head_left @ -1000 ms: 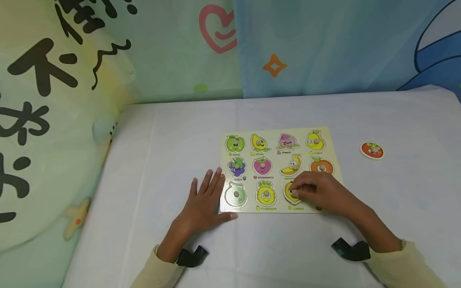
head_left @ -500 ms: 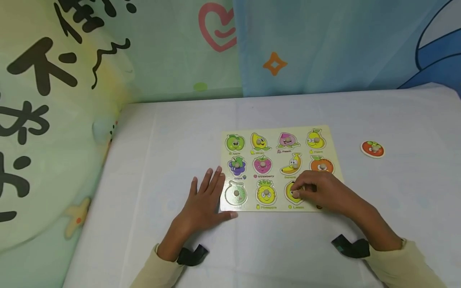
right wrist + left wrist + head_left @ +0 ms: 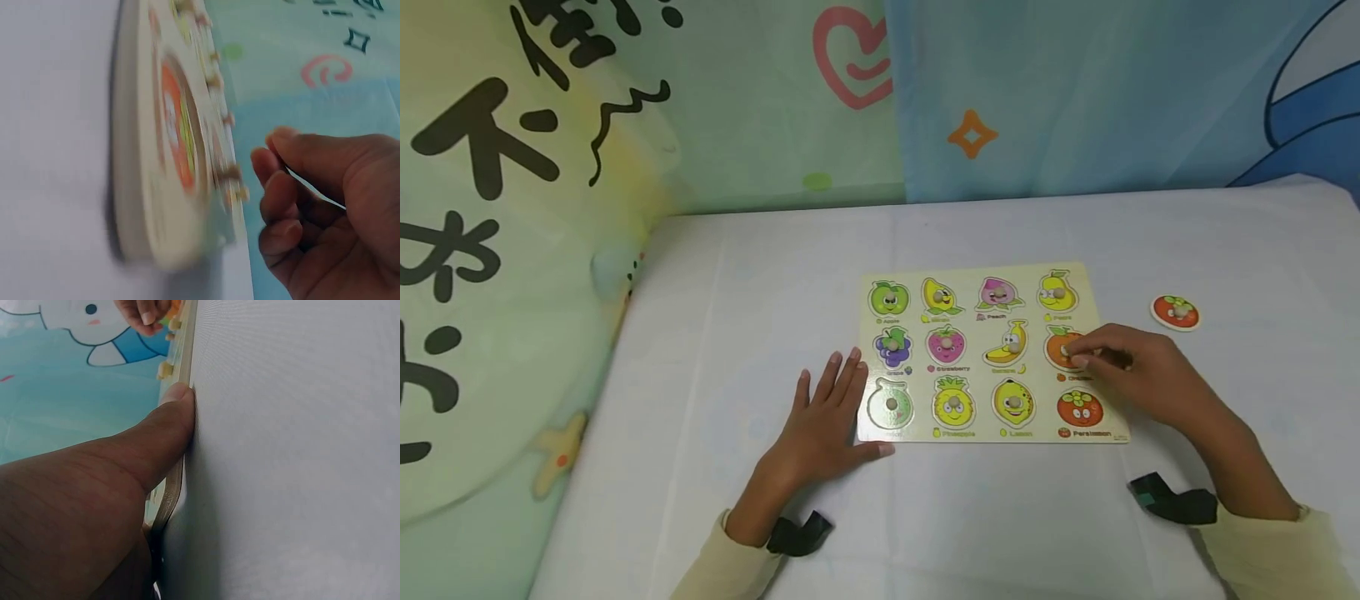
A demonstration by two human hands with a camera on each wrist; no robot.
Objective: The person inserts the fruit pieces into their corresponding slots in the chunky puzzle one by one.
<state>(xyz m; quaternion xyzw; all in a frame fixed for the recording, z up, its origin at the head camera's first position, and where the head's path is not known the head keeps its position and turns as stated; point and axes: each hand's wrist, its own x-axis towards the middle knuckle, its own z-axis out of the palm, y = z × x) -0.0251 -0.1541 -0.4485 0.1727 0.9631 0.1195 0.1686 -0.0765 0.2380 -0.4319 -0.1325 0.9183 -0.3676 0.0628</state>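
A cream fruit puzzle board (image 3: 1046, 417) lies on the table, with knobbed pieces in most of its cutouts. The lemon piece (image 3: 1013, 403) sits in the bottom row. My left hand (image 3: 820, 442) rests with fingers spread at the board's left edge, the thumb along its front edge. My right hand (image 3: 1138, 375) is over the board's right side, loosely curled, overlapping the orange piece (image 3: 1060, 346) in the head view. The right wrist view shows nothing between thumb and forefinger, apart from the knobs. The persimmon cutout (image 3: 1080, 408) shows only its printed picture, without a knob.
A loose red persimmon piece (image 3: 1176, 312) with a wooden knob lies right of the board. White cloth (image 3: 760, 275) covers the table. A printed curtain (image 3: 1075, 100) hangs behind and on the left.
My right hand has let go of the lemon piece, which now sits level in its cutout, and has moved right and up. My left hand has stayed in place.
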